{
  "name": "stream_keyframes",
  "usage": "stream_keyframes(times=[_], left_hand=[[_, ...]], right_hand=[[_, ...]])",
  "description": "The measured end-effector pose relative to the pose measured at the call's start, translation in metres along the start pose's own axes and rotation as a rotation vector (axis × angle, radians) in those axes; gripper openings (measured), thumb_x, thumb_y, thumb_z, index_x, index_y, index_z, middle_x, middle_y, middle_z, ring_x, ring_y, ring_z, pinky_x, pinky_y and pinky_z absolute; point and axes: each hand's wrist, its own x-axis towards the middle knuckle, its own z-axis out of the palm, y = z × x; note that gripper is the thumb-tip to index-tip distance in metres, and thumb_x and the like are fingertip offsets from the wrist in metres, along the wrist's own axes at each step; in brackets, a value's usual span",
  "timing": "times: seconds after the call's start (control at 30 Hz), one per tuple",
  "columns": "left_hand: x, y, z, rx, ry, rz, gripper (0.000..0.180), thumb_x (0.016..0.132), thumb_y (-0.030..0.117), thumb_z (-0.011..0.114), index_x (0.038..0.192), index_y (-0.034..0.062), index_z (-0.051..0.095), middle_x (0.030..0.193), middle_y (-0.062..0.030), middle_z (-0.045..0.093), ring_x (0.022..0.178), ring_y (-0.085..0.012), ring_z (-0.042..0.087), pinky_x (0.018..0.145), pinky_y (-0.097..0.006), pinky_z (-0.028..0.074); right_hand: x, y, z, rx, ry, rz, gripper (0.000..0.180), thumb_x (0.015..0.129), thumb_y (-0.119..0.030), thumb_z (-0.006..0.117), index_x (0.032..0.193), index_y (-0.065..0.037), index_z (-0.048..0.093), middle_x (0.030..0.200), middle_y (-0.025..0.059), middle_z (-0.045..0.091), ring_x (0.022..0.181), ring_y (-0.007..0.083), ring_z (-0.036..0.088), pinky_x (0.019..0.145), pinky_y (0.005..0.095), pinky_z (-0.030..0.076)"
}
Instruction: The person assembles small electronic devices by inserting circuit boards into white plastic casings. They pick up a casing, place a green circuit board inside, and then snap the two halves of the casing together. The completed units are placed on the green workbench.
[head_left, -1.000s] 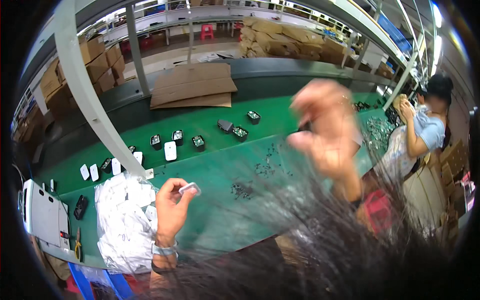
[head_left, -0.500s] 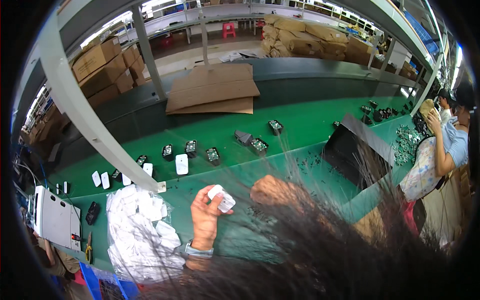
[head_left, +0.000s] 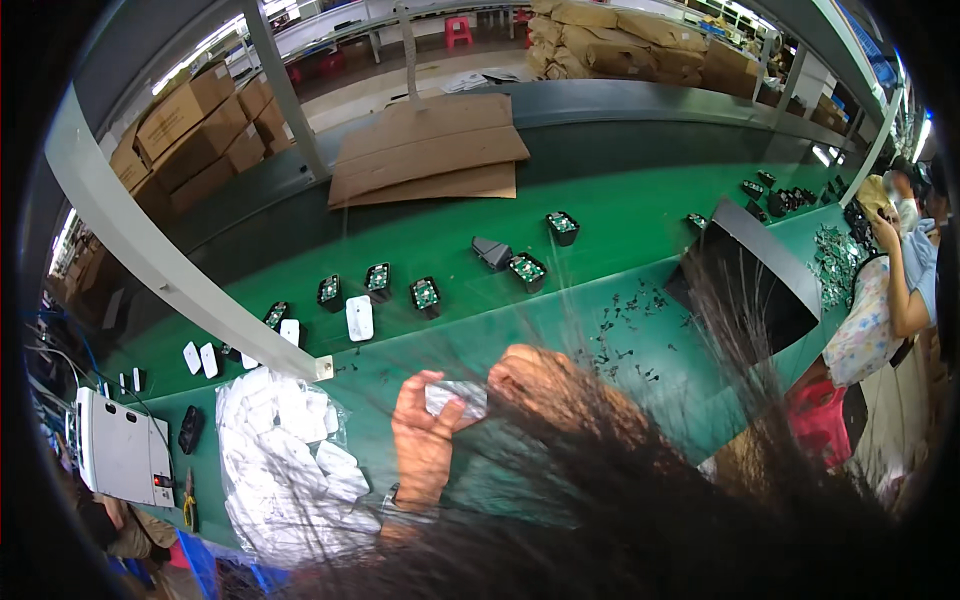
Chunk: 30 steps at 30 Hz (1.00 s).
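My left hand (head_left: pixel 424 445) pinches a small white plastic cover (head_left: pixel 466 396) between thumb and fingers, its paler inner side showing. Close against the cover's right end is my right hand (head_left: pixel 535 378), fingers curled together; what they hold, if anything, is hidden, and dark hair covers part of that arm. Left of my left hand lies a clear plastic bag (head_left: pixel 285 470) full of white covers. Beyond my hands, a white cover (head_left: pixel 359 318) rests among several black housings with circuit boards, one housing (head_left: pixel 425 296) just right of it. Small black pieces (head_left: pixel 628 318) are scattered right of my right hand.
A white metal post (head_left: pixel 165 270) crosses at left. A black tray (head_left: pixel 745 278) stands at right, near loose green parts (head_left: pixel 832 262) and a co-worker's arm (head_left: pixel 900 280). Flat cardboard (head_left: pixel 430 150) lies at the back. Pliers (head_left: pixel 189 500) and a white machine (head_left: pixel 125 450) sit far left.
My right hand has come left to the cover. My left hand has turned the cover and shifted slightly right. The whole view has tilted a little.
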Motion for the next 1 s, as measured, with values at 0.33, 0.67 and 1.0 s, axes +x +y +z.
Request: stream_keyframes(times=[0.33,0.67,1.0], left_hand=[[-0.010,-0.005,0.002,0.034,0.008,-0.090,0.029,0.093,0.004,0.064,0.118,-0.0045,0.051,0.109,-0.0175,0.066,0.095,-0.0247,0.069,0.080,-0.036,0.063],[-0.017,0.003,0.018,0.050,-0.026,-0.013,0.039,0.096,0.006,0.062,0.129,-0.0112,0.051,0.119,-0.0180,0.063,0.105,-0.0229,0.065,0.090,-0.036,0.059],[-0.022,0.015,0.019,0.082,0.069,-0.047,0.026,0.093,0.000,0.064,0.117,-0.0080,0.057,0.101,-0.0099,0.070,0.096,-0.0161,0.067,0.088,-0.028,0.055]], right_hand=[[0.004,-0.004,0.011,-0.192,0.076,-0.234,0.014,0.089,-0.010,0.059,0.101,-0.001,0.057,0.092,0.0078,0.057,0.088,0.0255,0.058,0.084,0.0368,0.050],[0.003,-0.003,0.024,-0.510,0.083,-0.300,0.022,0.081,-0.010,0.061,0.100,0.000,0.060,0.097,0.0097,0.059,0.090,0.0246,0.059,0.083,0.0366,0.050],[0.004,-0.010,0.028,0.249,0.266,0.114,0.032,0.085,-0.017,0.075,0.110,-0.002,0.061,0.099,0.0103,0.059,0.088,0.0242,0.062,0.074,0.0362,0.053]])
